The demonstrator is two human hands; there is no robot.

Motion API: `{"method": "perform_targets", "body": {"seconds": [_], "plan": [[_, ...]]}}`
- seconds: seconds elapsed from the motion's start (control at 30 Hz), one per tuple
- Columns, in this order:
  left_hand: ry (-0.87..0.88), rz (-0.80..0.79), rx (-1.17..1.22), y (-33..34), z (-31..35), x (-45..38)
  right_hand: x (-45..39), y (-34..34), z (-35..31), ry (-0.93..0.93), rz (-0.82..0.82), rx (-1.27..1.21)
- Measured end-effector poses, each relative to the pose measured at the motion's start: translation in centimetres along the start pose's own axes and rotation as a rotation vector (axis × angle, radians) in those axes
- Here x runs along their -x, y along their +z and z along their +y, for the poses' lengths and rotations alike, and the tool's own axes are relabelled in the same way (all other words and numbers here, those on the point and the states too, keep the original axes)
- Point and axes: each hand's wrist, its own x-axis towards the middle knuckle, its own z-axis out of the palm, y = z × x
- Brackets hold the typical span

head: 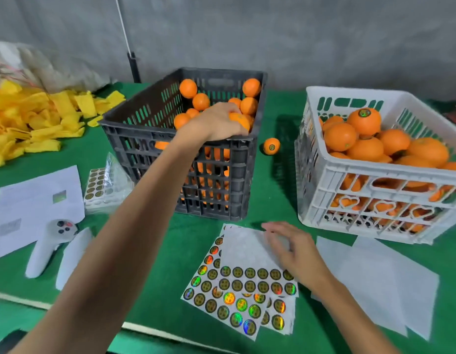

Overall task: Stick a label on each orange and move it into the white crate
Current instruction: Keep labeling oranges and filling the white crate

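The step in hand was the fetching of a fresh fruit. The left hand point(216, 121) reached into the dark crate point(134, 129) at twelve o'clock and had its fingers curled round an orange point(239, 120) near the crate's front rim, with more unlabelled oranges heaped behind it. The right hand point(290, 247) lay lower, at about five o'clock, fingers loose and spread, holding nothing, resting on or just above the bare backing of the sticker sheets point(247, 290); the blur there left it unclear whether the fingertips actually touched the paper.

The next move seemed to call for lifting the orange clear of the rim and bringing it toward the sheets, while the right hand peeled off one round holographic label to press onto the skin. Only then would the fruit go to the white crate point(324, 175) at two o'clock, already heaped with labelled oranges.

One stray orange point(271, 146), its label showing, sat on the green table point(273, 200) between the two crates, not yet put away. At nine o'clock lay a white controller point(46, 247), printed papers point(37, 198) and another stack of stickers point(97, 187); at ten o'clock, a pile of yellow foam sleeves point(30, 118). Blank sheets point(375, 277) lay below the white crate. Nothing stood in the path, though the heaped fruit could roll.
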Motion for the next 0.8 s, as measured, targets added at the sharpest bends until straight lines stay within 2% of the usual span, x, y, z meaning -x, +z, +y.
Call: {"method": "perform_targets", "body": {"seconds": [0.1, 0.2, 0.33, 0.5, 0.7, 0.8], "plan": [[-0.009, 0.029, 0.019, 0.2, 0.0, -0.2, 3.2, 1.9, 0.8, -0.088, -0.206, 0.064], [-0.015, 0.032, 0.024, 0.2, -0.1, -0.2, 4.2, 2.7, 0.6, -0.184, -0.262, 0.164], [0.002, 0.060, 0.015, 0.2, -0.3, -0.4, 4.2, 2.8, 0.5, -0.185, -0.217, 0.300], [0.005, 0.079, -0.005, 0.3, -0.4, -0.6, 3.9, 3.0, 0.7, -0.157, -0.146, 0.344], [-0.009, 0.102, -0.041, 0.3, -0.5, -0.7, 4.2, 3.4, 0.7, -0.289, -0.080, 0.517], [-0.002, 0.094, -0.049, 0.3, -0.6, -0.6, 4.5, 3.4, 0.8, -0.306, -0.077, 0.506]]}}
